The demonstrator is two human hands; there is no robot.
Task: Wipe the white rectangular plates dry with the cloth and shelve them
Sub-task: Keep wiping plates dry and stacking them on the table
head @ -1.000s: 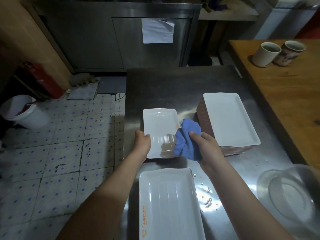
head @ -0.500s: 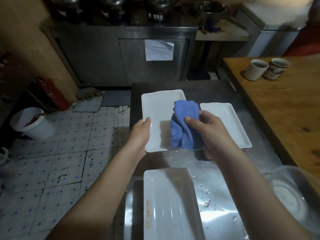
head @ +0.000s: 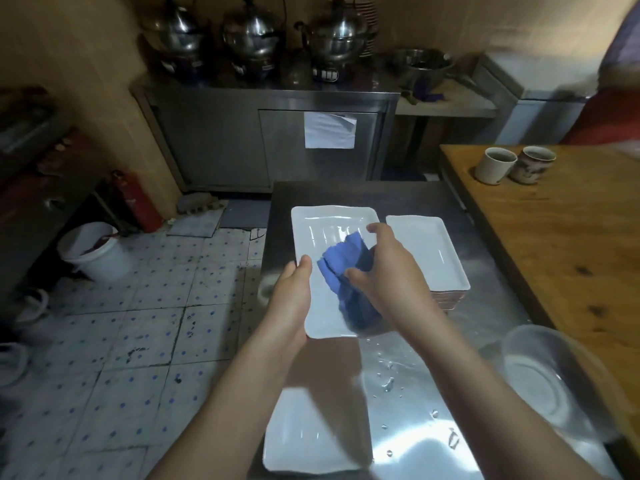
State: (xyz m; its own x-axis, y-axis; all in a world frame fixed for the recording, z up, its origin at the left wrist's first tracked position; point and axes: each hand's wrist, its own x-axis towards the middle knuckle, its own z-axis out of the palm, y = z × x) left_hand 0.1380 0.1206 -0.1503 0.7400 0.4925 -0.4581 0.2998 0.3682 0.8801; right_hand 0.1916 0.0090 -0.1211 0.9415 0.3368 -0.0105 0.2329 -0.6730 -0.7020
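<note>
White near plate (head: 311, 441) lies flat on the steel table (head: 415, 393). Past it our left hand (head: 292, 296) grips the held plate (head: 322, 230) by its left edge; our right hand (head: 388, 275) clutches the cloth (head: 343, 268) against its face. Stack (head: 429, 251) sits just right, cups (head: 495, 165) farther.

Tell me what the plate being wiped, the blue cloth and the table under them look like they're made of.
Plate: likely glazed ceramic, though melamine is possible; white, glossy, reflecting light streaks.
Cloth: soft fabric, perhaps microfibre; matte blue, bunched in folds.
Table: stainless steel by its look; grey, shiny, mirroring light, water beading on it.
</note>
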